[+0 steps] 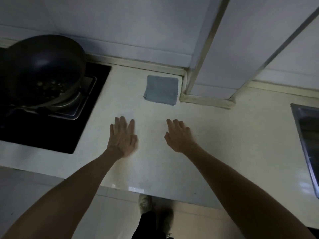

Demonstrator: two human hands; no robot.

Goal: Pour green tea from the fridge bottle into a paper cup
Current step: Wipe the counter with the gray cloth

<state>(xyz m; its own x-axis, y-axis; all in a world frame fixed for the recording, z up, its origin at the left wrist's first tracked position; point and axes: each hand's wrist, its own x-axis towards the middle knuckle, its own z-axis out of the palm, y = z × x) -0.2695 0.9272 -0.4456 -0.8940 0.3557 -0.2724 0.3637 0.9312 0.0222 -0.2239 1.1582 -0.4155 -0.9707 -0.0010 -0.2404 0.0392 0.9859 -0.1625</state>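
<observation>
Both of my hands are stretched out over a pale kitchen counter [215,144]. My left hand [122,135] lies flat, palm down, with its fingers spread and nothing in it. My right hand [179,135] hovers beside it, fingers slightly curled and apart, holding nothing. No bottle, fridge or paper cup appears in this view.
A dark wok [43,69] sits on a black hob [57,130] at the left. A folded blue-grey cloth [161,89] lies at the back of the counter. A tiled column [217,66] rises behind it. A steel sink [309,138] shows at the right edge. My shoe [145,203] stands below the counter's front edge.
</observation>
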